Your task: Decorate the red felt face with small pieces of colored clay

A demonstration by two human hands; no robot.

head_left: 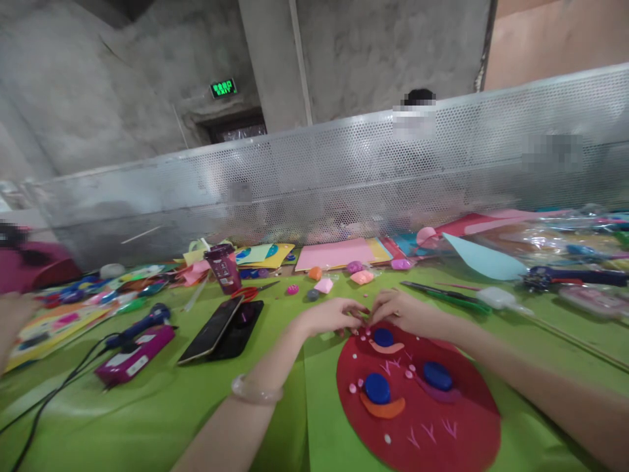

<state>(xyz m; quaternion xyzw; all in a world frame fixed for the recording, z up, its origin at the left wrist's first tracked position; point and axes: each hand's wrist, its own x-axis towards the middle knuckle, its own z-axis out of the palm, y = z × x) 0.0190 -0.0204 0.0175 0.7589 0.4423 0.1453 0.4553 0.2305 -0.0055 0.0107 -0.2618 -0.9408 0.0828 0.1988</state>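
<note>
My left hand (334, 316) and my right hand (400, 309) meet at the far edge of a red paper disc (432, 429). Their fingers are bent and pinched close together; whatever small thing is between them is hidden. The disc lies on a light green sheet (322, 426). On it sit blue ovals (377, 388) with orange and purple curved strips (386, 408) beside them. Small pink balls (352, 388) and pink branching marks (428, 431) are scattered over the disc.
Left are a leaning phone (211, 331), a purple box (135, 354) with cables, and a drink cup (223, 267). Scissors (250, 292), clay lumps (362, 277) and coloured paper (337, 253) lie beyond my hands. Green-handled scissors (447, 296) lie right. A perforated metal divider (314, 183) stands behind.
</note>
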